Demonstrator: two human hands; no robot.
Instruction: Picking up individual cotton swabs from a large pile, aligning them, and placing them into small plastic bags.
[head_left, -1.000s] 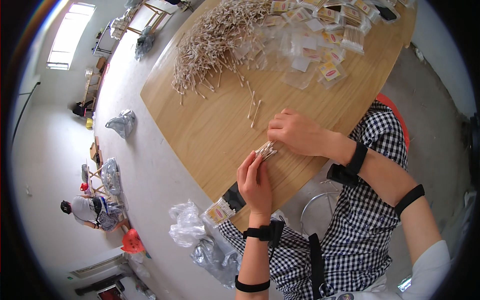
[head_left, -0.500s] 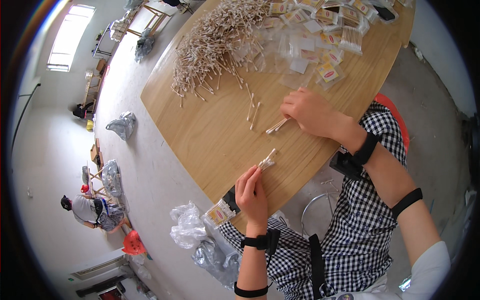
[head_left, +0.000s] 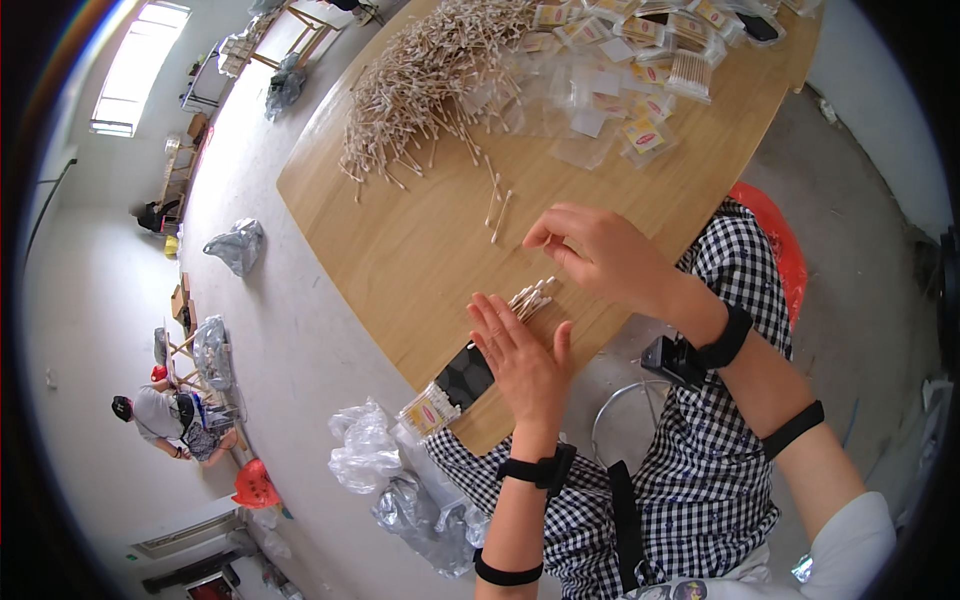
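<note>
My left hand [head_left: 525, 365] rests with its fingers stretched out and thumb apart, the fingertips at a small bundle of cotton swabs [head_left: 533, 296] on the table. The white tips of the bundle point away from that hand. Just above and right of the bundle hovers my right hand [head_left: 605, 255], its fingers bent and apart from the thumb, with nothing seen between them. A few loose cotton swabs [head_left: 501, 216] lie beyond the hands. At the far side is a large heap of cotton swabs [head_left: 430, 90].
Clear packets with yellow-and-white cards [head_left: 645, 135] spread over the far right of the wooden table [head_left: 350, 240]. A filled swab packet [head_left: 428, 411] and a dark phone-like slab [head_left: 465, 378] lie at the near left edge. Plastic bags [head_left: 370, 450] are below. Another person [head_left: 165, 415] is at far left.
The swabs my right hand held have left it, and the bundle by my left hand looks fuller. My right hand moved left and nearer; my left hand spread its fingers, baring the dark slab.
</note>
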